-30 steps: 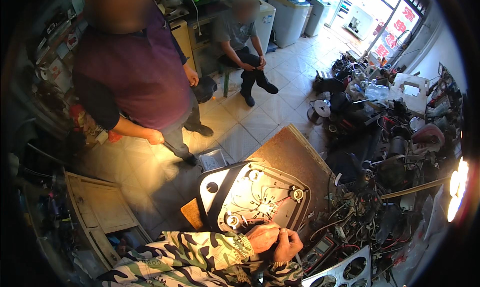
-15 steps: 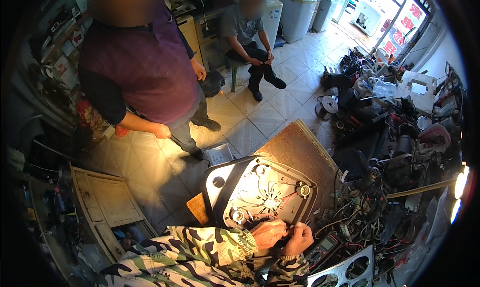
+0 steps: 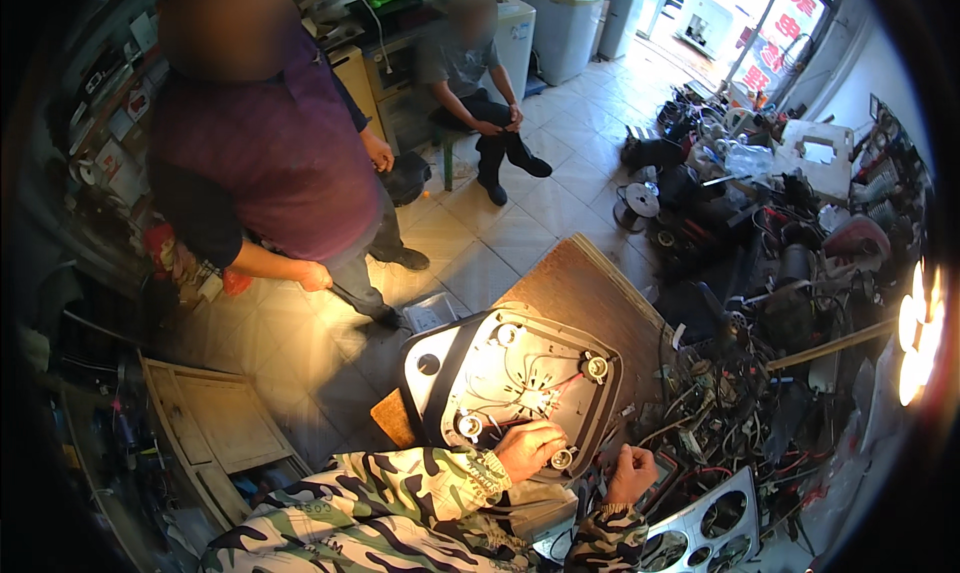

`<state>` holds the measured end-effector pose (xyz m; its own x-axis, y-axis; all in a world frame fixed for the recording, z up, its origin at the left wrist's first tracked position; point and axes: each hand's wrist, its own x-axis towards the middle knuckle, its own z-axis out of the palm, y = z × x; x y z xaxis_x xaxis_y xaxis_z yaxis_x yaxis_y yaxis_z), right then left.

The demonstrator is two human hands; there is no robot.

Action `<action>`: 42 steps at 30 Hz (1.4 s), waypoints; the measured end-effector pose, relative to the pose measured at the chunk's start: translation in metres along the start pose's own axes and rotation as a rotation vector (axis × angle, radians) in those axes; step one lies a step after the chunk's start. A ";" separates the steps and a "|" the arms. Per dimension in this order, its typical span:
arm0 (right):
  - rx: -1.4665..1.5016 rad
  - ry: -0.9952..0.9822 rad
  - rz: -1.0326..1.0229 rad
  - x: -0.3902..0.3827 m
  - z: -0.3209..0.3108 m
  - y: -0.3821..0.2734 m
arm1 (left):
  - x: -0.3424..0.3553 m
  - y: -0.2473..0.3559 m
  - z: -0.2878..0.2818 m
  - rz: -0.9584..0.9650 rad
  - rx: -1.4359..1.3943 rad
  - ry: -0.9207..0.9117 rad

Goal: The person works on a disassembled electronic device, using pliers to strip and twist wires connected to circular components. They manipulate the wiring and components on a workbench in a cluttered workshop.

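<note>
A white, dark-rimmed ceiling heater housing (image 3: 500,388) lies open side up on a brown wooden board. Round lamp sockets sit near its corners, with thin wires running to its slotted middle. My left hand (image 3: 532,449) is over the near edge of the housing, its fingers curled together beside the near lamp socket (image 3: 562,459); what they grip is hidden. To the right of the housing and apart from it is my right hand (image 3: 632,475), fingertips pinched. Anything between them is too small to make out. Camouflage sleeves cover both my forearms.
A silver panel with round holes (image 3: 715,518) lies at the lower right. Tangled wires and parts (image 3: 720,413) are heaped beyond the brown board (image 3: 590,298). A person in a purple top (image 3: 270,163) stands at the left; another person (image 3: 480,83) sits farther back. A wooden cabinet (image 3: 225,413) is at lower left.
My hands have separated: the right one has moved right, away from the housing, while the left stays at its near edge. The near lamp socket now shows. The whole view has shifted slightly.
</note>
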<state>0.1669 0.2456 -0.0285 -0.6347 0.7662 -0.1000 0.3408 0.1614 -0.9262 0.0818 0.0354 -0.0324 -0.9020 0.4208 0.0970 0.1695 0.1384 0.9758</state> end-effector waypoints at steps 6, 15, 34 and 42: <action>-0.309 -0.078 -0.129 -0.004 -0.023 0.031 | 0.001 0.002 -0.008 0.031 -0.043 -0.020; 0.693 -0.754 0.056 0.006 -0.017 -0.080 | 0.002 0.000 -0.008 0.011 -0.008 -0.058; 0.544 -1.144 -0.441 -0.056 0.054 -0.257 | -0.003 -0.028 -0.002 0.030 -0.023 -0.032; 1.456 -1.470 -0.446 -0.121 0.084 -0.335 | -0.001 -0.003 -0.005 -0.118 -0.071 -0.071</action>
<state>0.0714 0.0461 0.2630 -0.6950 -0.2254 0.6828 -0.1428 -0.8874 -0.4383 0.0804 0.0297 -0.0348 -0.8830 0.4683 -0.0310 0.0331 0.1282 0.9912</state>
